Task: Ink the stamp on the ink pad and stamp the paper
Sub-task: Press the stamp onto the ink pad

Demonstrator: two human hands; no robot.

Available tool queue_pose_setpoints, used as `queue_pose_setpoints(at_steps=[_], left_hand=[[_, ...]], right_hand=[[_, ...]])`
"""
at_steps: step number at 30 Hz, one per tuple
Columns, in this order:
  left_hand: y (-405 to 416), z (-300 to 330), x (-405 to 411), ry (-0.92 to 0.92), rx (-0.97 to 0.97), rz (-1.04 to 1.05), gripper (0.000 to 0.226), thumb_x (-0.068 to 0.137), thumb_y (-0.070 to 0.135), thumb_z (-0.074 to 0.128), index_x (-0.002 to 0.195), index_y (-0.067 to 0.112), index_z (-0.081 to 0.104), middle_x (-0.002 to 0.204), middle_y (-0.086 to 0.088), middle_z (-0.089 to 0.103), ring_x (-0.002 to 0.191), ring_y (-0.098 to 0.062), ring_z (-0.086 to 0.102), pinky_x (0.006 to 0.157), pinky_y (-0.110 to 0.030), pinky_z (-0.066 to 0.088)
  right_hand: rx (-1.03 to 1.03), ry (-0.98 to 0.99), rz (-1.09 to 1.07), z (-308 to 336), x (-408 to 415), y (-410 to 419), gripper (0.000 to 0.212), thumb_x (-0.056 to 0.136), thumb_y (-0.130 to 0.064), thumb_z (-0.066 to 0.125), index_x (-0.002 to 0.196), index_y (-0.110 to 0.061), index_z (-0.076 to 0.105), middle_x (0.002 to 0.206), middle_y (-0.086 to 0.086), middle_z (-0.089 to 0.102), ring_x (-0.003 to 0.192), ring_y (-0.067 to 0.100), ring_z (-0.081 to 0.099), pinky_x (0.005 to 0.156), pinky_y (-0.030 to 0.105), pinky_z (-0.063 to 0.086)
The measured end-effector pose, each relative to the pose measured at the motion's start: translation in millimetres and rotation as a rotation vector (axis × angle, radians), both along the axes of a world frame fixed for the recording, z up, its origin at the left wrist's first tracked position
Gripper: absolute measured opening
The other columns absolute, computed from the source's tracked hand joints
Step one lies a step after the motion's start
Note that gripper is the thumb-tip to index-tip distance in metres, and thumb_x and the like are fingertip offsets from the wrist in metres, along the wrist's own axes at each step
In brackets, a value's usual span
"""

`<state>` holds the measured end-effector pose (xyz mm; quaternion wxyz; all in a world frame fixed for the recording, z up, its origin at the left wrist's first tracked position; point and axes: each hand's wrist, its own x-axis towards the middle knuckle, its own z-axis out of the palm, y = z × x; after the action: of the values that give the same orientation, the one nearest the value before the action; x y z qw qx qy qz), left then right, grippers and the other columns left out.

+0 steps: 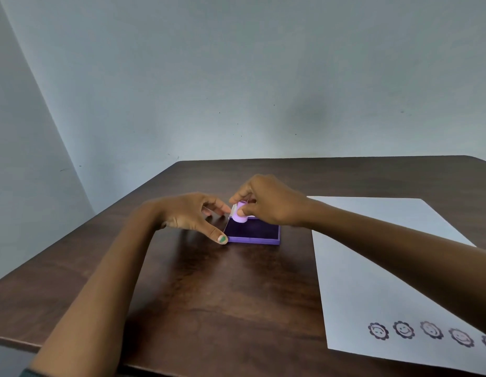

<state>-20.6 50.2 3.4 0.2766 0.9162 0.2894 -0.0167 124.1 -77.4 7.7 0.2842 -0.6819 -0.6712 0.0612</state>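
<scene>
a small lilac stamp (241,213) is pinched in the fingers of the right hand (269,202) and is held tilted at the far left corner of the purple ink pad (252,232), which lies open near the middle of the table (209,281). whether the stamp face is touching the dark ink surface cannot be told. the left hand (190,213) is spread half open just left of the pad, with the thumb laid against its near left corner and the fingers at what looks like the raised clear lid; nothing is enclosed in it. the paper (372,254) is laid along the right edge of the table, well apart from the pad. a row of flower-shaped smiley prints (403,329) is already seen near its near edge, so several impressions appear done. the inking step is judged to be in hand; carrying the stamp across and pressing it on the paper is left.
</scene>
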Motion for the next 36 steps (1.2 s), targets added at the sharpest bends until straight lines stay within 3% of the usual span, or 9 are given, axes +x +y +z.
queue_pose_setpoints(at_steps=[6,13,18,32,36], left_hand=[[1,-1,1,0.015,0.018,0.016,0.064,0.06,0.042,0.085,0.119,0.036,0.059,0.126,0.012,0.057,0.119,-0.007,0.049,0.093,-0.025,0.032],[1,0,2,0.032,0.027,0.011,0.065,0.06,0.044,0.085,0.119,0.035,0.059,0.127,0.012,0.057,0.119,-0.008,0.05,0.095,-0.027,0.033],[0,-1,3,0.04,0.04,0.015,0.064,0.061,0.044,0.084,0.119,0.035,0.059,0.127,0.013,0.057,0.119,-0.008,0.049,0.095,-0.026,0.032],[-3,1,3,0.034,0.035,0.025,0.058,0.062,0.043,0.084,0.114,0.037,0.059,0.127,0.01,0.056,0.118,-0.009,0.049,0.093,-0.027,0.032],[-3,1,2,0.028,0.035,0.024,0.056,0.062,0.043,0.084,0.112,0.039,0.06,0.126,0.011,0.057,0.118,-0.008,0.05,0.092,-0.026,0.032]], right_hand=[[-0.011,-0.067,0.023,-3,-4,10,0.028,0.08,-0.009,0.066,0.108,-0.006,0.069,0.112,0.012,0.07,0.086,0.017,0.06,0.062,0.011,0.033],[-0.001,-0.106,0.03,-5,-7,12,0.032,0.078,-0.009,0.069,0.109,-0.006,0.068,0.111,0.012,0.07,0.095,0.021,0.063,0.082,0.029,0.049],[0.042,-0.076,0.024,-6,-8,10,0.02,0.071,-0.008,0.074,0.09,-0.005,0.069,0.092,0.011,0.071,0.078,0.019,0.062,0.077,0.036,0.052],[0.073,-0.017,0.007,-9,-6,9,0.021,0.068,-0.007,0.077,0.088,-0.002,0.073,0.092,0.014,0.075,0.081,0.021,0.069,0.08,0.035,0.055],[0.092,-0.037,0.009,-13,-7,9,0.021,0.07,-0.008,0.076,0.09,-0.002,0.074,0.094,0.013,0.075,0.079,0.019,0.069,0.074,0.028,0.054]])
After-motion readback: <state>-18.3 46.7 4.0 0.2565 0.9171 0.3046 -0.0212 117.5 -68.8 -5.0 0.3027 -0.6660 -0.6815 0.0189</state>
